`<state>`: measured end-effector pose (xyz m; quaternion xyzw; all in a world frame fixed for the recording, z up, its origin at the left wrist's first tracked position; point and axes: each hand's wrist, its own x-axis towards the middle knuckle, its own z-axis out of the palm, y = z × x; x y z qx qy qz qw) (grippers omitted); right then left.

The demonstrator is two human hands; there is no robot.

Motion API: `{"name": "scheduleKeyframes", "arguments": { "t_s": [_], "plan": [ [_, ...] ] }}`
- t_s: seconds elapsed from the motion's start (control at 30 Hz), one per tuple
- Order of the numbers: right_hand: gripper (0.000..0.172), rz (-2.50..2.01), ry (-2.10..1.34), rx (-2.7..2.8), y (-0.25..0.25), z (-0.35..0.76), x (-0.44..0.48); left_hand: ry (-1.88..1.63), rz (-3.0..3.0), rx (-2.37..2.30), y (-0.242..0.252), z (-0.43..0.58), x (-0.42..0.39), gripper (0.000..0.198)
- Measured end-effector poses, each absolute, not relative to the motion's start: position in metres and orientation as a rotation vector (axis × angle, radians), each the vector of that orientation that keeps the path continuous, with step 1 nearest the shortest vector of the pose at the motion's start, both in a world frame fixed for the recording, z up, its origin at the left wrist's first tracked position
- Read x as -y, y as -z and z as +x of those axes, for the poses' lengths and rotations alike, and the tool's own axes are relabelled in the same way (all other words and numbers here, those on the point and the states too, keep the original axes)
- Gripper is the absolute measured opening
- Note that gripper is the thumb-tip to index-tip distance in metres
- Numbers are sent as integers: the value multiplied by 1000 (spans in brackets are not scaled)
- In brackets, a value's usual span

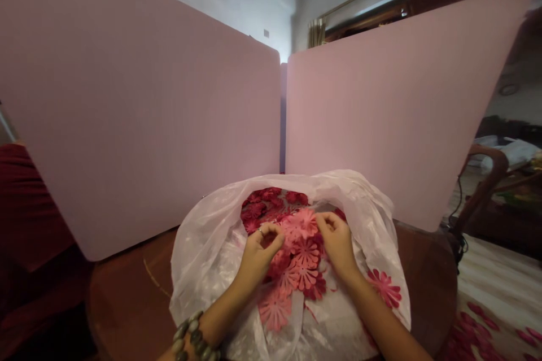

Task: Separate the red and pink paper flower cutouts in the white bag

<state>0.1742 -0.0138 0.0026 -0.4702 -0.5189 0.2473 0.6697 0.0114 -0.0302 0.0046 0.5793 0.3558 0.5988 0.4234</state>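
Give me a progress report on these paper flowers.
Done, it seems: pink flowers lie spread across the middle of the plastic bag. In hand: the left hand and right hand are at that pile, though I can't tell if they hold any. Left: dark red flowers sit bunched at the bag's far side.
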Motion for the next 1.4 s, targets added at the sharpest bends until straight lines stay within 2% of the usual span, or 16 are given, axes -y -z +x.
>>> {"name": "scheduleKeyframes", "arguments": {
  "t_s": [0.13,0.27,0.5,0.73,1.07,1.4],
  "plan": [
    [26,-1009,-645,955,-4,187,6,-1588,1413,-902,-5,9,28,15],
    [26,-1004,-565,1019,-3,184,8,-1613,1417,-799,-6,8,30,15],
    [18,-913,-313,1403,-1,166,23,-1326,1517,-724,-6,12,35,18],
    [15,-651,-455,1682,-3,158,28,-1373,1413,-741,-1,15,29,26],
    [16,-669,-582,1630,-3,161,29,-1336,1390,-720,-3,14,32,28],
    [17,-658,-571,1637,-5,160,31,-1349,1459,-787,-5,13,35,25]
  ]
}}
